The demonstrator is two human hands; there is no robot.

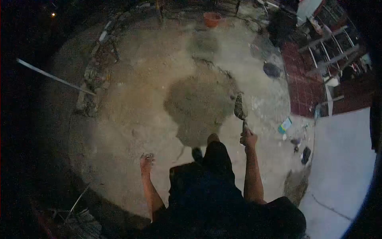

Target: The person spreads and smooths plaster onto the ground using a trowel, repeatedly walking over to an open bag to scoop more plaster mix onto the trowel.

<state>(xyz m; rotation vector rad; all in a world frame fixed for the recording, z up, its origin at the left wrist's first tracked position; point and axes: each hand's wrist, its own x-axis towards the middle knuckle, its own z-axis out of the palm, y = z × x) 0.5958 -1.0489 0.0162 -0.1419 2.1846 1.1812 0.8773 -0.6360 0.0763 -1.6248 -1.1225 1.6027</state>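
Note:
My right hand (249, 139) is closed round the handle of a trowel (239, 106). The trowel's blade points away from me and looks dark and dirty, as if coated. It is held over the right edge of a wide dark, wet-looking patch (199, 103) on the concrete ground. My left hand (147, 161) hangs out to the left over bare ground, its fingers loosely bent and apart, with no object visible in it. One foot and a knee in dark clothing show between my hands, near the patch's lower end.
An orange basin (212, 19) stands at the far end. To the right are a dark red tiled strip (300, 79), a black bag-like bundle (272, 69), a green-and-white packet (285, 125) and a pale slab (338, 167). A pale pole (55, 77) juts in from the left by rubble.

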